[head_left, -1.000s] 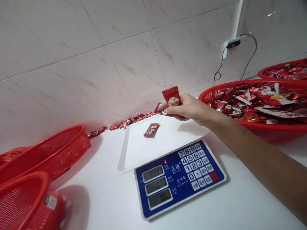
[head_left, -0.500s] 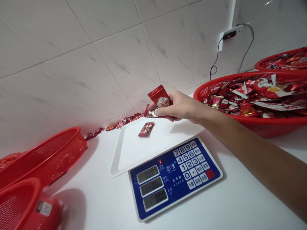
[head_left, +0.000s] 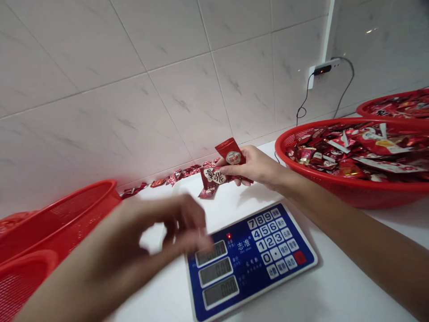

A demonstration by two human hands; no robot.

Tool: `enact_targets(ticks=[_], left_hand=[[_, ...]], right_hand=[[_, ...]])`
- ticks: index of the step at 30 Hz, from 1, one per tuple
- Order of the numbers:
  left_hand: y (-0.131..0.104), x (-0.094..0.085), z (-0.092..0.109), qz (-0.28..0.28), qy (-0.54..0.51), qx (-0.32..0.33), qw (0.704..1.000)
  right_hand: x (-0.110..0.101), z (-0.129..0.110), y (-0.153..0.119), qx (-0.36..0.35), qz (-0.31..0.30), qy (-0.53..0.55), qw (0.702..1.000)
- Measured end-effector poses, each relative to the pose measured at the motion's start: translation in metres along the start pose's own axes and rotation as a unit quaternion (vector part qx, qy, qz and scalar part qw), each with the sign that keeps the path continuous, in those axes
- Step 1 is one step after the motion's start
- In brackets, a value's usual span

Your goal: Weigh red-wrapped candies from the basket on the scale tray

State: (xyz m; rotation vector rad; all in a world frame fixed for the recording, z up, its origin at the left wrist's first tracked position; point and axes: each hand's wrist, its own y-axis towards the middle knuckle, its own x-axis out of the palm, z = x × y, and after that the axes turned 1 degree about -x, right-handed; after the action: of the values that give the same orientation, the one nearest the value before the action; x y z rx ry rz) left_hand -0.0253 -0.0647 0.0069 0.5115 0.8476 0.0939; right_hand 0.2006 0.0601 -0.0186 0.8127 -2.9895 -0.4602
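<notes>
My right hand is closed on wrapped candies over the back of the scale's tray. One red candy packet sticks up between its fingers, and a dark red candy packet shows below the fingertips. Another dark red candy packet lies on the white tray, partly covered by the held ones. My left hand, blurred, hovers above the tray's left side and the scale's displays. Its fingers are loosely curled with a gap to the thumb, and nothing shows in them. The blue scale stands under both hands.
A red basket heaped with wrapped candies stands on the right, with another filled basket behind it. Red baskets crowd the left side. A row of candies lies along the tiled wall. A power strip with cables hangs above.
My left hand has entered from the lower left and reached over the scale. My right hand still holds the candies, now closer to the packet on the tray. The view has tilted slightly upward.
</notes>
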Motion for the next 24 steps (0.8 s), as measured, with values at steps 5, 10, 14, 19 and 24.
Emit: enact_targets(ticks=[5,10,14,19,24], left_hand=[[0.047,0.032,0.008,-0.052,-0.039,-0.027,0.998],[0.054,0.042,-0.012,-0.104,-0.113,-0.056,0.987],[0.054,0.041,-0.015,-0.103,-0.119,-0.042,0.987],[0.053,0.049,-0.018,0.007,0.003,-0.013,1.0],[0.053,0.061,-0.024,0.04,0.126,0.106,0.986]], right_hand=[[0.006,-0.004,-0.004,-0.043,-0.018,-0.007,0.999],[0.01,0.001,-0.004,-0.042,-0.045,-0.013,0.998],[0.003,0.005,-0.002,-0.037,-0.065,-0.015,0.997],[-0.013,-0.001,0.002,0.009,0.027,-0.015,0.999],[-0.016,-0.014,0.0,0.055,0.094,0.054,0.993]])
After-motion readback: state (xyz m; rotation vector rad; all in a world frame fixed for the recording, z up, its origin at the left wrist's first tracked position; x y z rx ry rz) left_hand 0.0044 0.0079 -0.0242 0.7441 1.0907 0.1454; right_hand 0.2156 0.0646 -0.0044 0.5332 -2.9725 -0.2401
